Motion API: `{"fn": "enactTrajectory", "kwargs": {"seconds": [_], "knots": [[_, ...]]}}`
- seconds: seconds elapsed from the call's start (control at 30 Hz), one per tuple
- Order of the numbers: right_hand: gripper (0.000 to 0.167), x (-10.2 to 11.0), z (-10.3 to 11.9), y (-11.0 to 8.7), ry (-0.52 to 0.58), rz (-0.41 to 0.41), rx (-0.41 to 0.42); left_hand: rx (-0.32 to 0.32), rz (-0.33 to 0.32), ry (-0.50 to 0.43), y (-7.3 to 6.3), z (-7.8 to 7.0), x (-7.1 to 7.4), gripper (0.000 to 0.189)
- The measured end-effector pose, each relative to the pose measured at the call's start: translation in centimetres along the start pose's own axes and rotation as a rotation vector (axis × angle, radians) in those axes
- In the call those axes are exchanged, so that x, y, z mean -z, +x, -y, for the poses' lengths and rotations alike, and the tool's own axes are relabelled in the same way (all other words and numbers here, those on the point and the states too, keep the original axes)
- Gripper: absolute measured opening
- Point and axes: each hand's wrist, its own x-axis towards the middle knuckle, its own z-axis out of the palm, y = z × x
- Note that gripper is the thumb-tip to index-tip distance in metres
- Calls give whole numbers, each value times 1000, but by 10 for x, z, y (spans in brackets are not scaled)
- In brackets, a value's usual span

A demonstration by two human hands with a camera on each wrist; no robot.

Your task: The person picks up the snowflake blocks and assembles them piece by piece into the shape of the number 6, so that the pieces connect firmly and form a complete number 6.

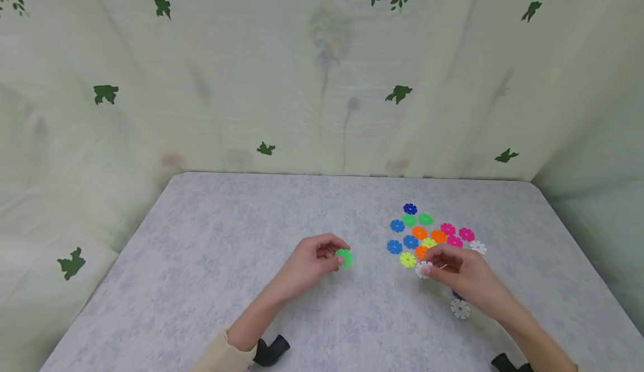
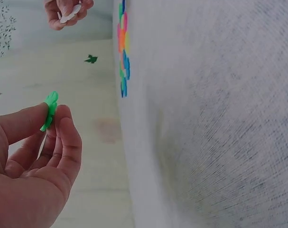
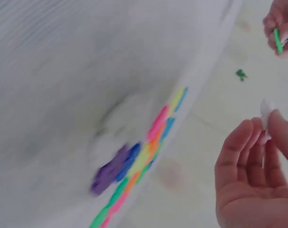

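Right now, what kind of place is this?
Probably a screened-off tabletop play or craft corner, though I can't be sure. Pale green, leaf-printed hanging sheets surround the back and sides of a mottled pale-grey table, where colourful, flower-shaped, plastic-looking discs lie.

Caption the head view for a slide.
Left hand pinches a green disc, right hand a white disc; colourful discs lie on the grey table.
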Motion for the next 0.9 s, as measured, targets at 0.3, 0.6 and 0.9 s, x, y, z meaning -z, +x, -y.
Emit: {"fn": "enactTrajectory", "kwargs": {"seconds": [0.3, 0.6, 0.9], "knots": [[24, -30, 33, -3, 169, -159, 71, 3, -134, -54, -16, -12, 17, 21], [25, -53, 57, -6, 258, -273, 129, -16, -177, -177, -21, -20, 10, 22], [23, -72, 63, -7, 345, -288, 126, 16, -187, -327, -25, -27, 5, 25]]}}
